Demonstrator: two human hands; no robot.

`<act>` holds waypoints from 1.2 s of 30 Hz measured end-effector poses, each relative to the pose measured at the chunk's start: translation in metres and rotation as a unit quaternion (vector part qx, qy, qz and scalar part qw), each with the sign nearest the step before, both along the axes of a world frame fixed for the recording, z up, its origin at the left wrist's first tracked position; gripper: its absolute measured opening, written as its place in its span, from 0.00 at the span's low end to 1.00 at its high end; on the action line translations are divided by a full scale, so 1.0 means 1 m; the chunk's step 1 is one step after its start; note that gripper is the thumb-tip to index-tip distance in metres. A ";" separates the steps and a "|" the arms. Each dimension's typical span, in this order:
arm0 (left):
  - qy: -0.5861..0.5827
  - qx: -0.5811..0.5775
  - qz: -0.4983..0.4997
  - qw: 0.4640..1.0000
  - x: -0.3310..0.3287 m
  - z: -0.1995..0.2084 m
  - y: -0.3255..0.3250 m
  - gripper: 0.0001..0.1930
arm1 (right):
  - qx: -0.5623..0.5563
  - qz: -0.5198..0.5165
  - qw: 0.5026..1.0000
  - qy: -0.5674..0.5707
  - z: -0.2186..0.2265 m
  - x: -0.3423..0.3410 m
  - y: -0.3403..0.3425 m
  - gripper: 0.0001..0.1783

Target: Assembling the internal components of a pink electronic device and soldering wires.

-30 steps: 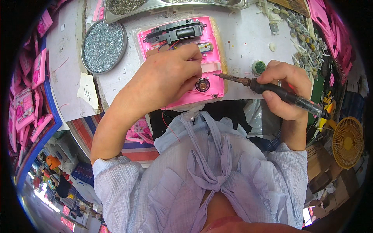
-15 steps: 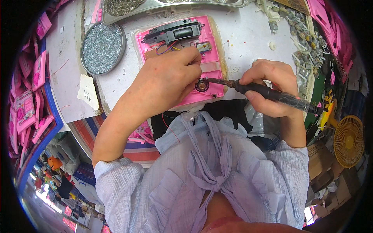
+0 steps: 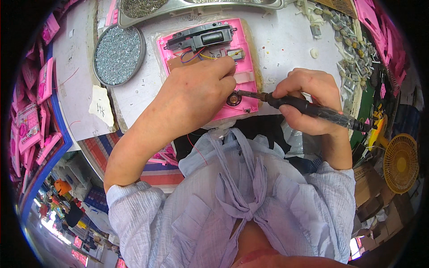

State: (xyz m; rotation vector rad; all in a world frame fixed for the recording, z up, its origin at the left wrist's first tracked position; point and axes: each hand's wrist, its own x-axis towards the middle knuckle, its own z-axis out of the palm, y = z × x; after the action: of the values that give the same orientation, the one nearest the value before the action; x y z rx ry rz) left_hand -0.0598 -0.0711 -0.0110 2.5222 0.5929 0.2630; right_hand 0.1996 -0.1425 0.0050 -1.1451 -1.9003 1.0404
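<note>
A pink plastic toy shell (image 3: 247, 67) lies inner side up on the table. Across its top runs a black plastic housing (image 3: 196, 38), with thin coloured wires (image 3: 196, 57) below it. My left hand (image 3: 201, 87) is over the shell, fingers bent and pressed together; what they pinch is hidden beneath them. My right hand (image 3: 313, 100) grips the black handle of a soldering iron (image 3: 308, 107). The iron's thin metal tip points left and meets the edge of a small round speaker (image 3: 233, 99) in the shell's lower part, close to my left fingertips.
A round dish of small screws (image 3: 118, 56) stands to the left, beside a torn paper scrap (image 3: 101, 106). Along the back is a metal tray (image 3: 178, 13) of small parts. Loose small grey parts (image 3: 353, 58) are piled at right. Pink shells (image 3: 29, 125) fill the far left.
My left hand has shifted slightly to the right over the shell. My right hand and the soldering iron have barely moved.
</note>
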 end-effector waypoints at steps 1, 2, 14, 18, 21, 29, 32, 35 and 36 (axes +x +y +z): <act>0.004 0.001 -0.002 1.000 0.000 0.000 0.000 0.09 | 0.004 0.001 1.000 -0.005 0.000 0.000 0.000 0.14; 0.008 0.003 -0.003 1.000 0.000 0.001 0.001 0.08 | 0.015 -0.002 1.000 -0.004 0.000 -0.001 0.000 0.14; 0.018 0.008 -0.009 1.000 0.000 0.000 0.001 0.08 | -0.089 -0.075 0.993 0.002 0.010 0.005 -0.023 0.15; 0.021 0.012 -0.011 1.000 0.000 0.000 0.001 0.08 | -0.081 -0.072 0.994 0.014 0.007 0.012 -0.032 0.15; 0.035 0.011 -0.009 0.999 0.000 0.002 0.001 0.08 | -0.070 -0.063 0.996 -0.008 0.006 0.010 -0.032 0.16; 0.018 0.007 -0.008 1.000 -0.001 0.001 0.000 0.09 | -0.006 -0.081 0.995 0.051 0.000 0.004 -0.027 0.11; -0.001 0.008 -0.005 1.000 -0.004 0.000 0.000 0.09 | -0.010 -0.095 0.994 0.059 0.003 0.009 -0.030 0.12; -0.012 0.003 -0.003 1.000 -0.005 -0.002 -0.001 0.10 | -0.009 -0.106 0.992 0.072 0.002 0.011 -0.034 0.12; -0.014 -0.001 -0.003 1.000 -0.005 -0.002 -0.001 0.10 | -0.010 -0.105 0.992 0.070 0.002 0.011 -0.034 0.12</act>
State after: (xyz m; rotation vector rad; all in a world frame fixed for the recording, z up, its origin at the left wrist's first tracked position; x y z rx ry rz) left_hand -0.0647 -0.0723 -0.0133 2.5141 0.5736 0.2953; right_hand 0.2103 -0.1767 0.0068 -1.2219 -1.6250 0.9979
